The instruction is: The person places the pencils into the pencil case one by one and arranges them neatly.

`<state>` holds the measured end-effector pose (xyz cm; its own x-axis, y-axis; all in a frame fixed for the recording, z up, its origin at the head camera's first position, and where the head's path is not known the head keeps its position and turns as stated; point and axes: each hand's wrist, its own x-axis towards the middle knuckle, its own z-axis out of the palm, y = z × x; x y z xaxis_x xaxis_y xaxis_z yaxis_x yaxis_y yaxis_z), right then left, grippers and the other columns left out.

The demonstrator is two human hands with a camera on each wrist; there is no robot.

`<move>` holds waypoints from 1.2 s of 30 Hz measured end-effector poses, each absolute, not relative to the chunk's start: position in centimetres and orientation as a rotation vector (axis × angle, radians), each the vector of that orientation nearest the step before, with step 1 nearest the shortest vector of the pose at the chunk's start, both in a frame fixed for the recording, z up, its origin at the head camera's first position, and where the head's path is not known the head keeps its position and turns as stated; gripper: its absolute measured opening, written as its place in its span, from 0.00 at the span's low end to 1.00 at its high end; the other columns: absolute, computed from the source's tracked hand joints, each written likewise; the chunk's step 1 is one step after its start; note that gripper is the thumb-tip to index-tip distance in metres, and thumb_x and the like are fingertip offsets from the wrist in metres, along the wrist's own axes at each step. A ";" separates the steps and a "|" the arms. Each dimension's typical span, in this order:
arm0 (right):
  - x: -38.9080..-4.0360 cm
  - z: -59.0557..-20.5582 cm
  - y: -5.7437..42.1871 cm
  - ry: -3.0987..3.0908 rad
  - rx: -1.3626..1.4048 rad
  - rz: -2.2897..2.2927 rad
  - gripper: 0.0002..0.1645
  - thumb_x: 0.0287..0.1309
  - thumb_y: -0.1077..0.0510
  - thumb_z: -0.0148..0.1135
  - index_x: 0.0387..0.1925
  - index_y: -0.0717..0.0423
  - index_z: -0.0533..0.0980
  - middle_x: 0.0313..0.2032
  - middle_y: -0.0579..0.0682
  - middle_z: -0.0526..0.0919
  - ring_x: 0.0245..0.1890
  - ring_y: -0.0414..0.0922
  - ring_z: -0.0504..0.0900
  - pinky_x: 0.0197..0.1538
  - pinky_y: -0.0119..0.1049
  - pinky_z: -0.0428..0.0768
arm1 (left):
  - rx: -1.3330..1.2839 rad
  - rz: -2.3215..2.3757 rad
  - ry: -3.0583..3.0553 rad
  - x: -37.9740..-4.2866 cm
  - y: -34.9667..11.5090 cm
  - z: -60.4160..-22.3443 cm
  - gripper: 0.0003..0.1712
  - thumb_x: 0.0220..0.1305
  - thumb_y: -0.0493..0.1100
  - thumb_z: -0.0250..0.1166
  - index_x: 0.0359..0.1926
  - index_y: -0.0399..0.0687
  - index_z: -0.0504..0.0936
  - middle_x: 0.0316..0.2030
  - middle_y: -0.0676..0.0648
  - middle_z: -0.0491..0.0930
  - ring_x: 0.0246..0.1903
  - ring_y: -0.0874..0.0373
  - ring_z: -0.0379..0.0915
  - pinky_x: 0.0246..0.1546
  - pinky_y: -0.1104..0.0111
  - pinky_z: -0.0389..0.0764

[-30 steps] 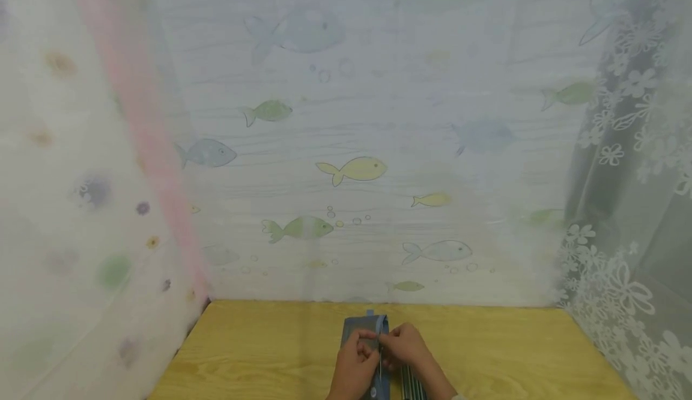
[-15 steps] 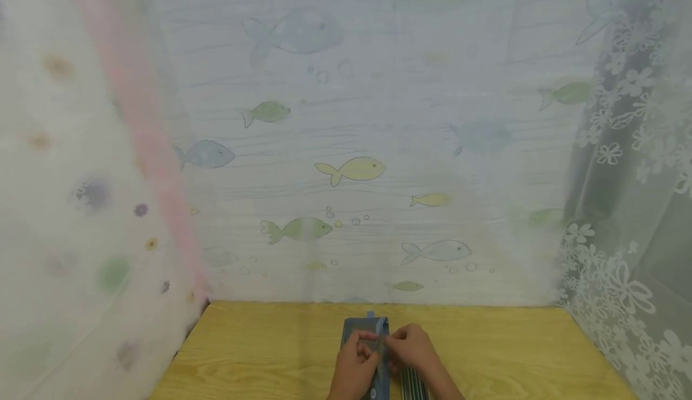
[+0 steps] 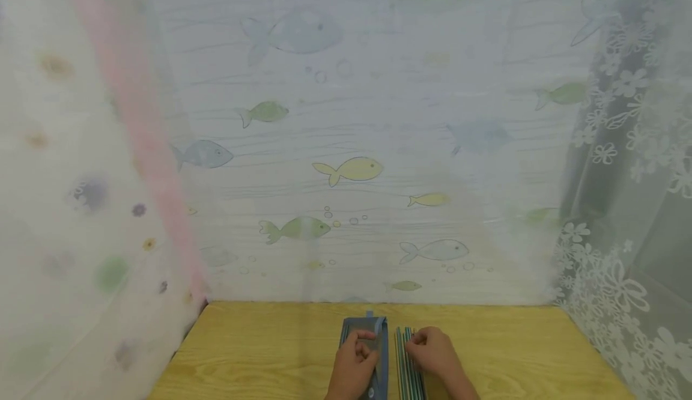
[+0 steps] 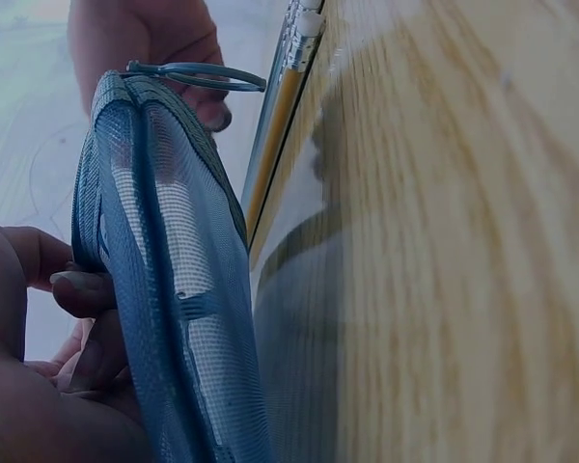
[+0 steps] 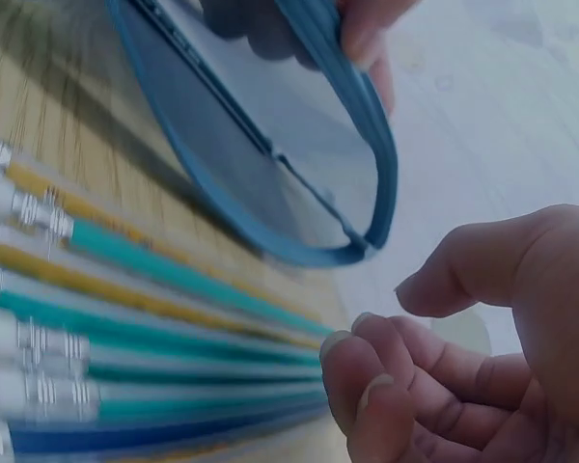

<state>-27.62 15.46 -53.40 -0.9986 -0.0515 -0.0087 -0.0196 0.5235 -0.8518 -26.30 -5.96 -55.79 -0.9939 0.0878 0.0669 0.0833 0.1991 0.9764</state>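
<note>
A blue mesh pencil pouch [image 3: 382, 364] lies on the table with its zip side gaping, as the right wrist view shows. My left hand [image 3: 352, 364] pinches the rim of that opening, thumb on one side and fingers on the other. Just right of the pouch, several eraser-tipped pencils [image 5: 183, 260] in yellow, teal and blue lie side by side. Over their right side hangs my right hand [image 3: 437, 355]; its fingers [image 5: 352, 371] are loosely bent, apart from the thumb, with nothing between them. In the left wrist view the zip pull [image 4: 198, 74] sticks out from the pouch end.
The wood-grain table [image 3: 259, 352] spreads to both sides of the pouch and pencils. Behind it hangs a pale curtain [image 3: 351, 118] printed with fish, with a flowered sheet [image 3: 70, 208] on the left and a lace one [image 3: 622, 280] on the right.
My right hand has left the pouch's opening and shifted right over the pencils, uncovering more of them. My left hand keeps its place on the pouch.
</note>
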 end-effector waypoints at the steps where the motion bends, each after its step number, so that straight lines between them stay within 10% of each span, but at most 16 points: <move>1: -27.5 -53.3 15.6 2.726 -0.051 -1.511 0.08 0.59 0.60 0.64 0.34 0.63 0.83 0.26 0.49 0.84 0.22 0.44 0.84 0.27 0.39 0.83 | 0.174 1.976 2.432 -26.3 -6.0 -55.8 0.19 0.63 0.35 0.65 0.55 0.40 0.80 0.23 0.53 0.76 0.19 0.62 0.65 0.24 0.71 0.70; 36: -27.1 -55.7 17.9 2.902 0.035 -1.318 0.21 0.50 0.57 0.74 0.10 0.53 0.74 0.10 0.40 0.70 0.14 0.38 0.66 0.22 0.32 0.64 | 0.146 1.968 2.418 -26.0 -5.9 -55.7 0.19 0.63 0.35 0.63 0.56 0.40 0.80 0.23 0.52 0.76 0.19 0.61 0.64 0.24 0.70 0.69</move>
<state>-27.07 17.95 -55.67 -0.9987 0.0387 0.0325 0.0010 0.6577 -0.7532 -26.04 -5.93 -55.66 -0.9954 0.0852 0.0429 0.0593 0.2005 0.9779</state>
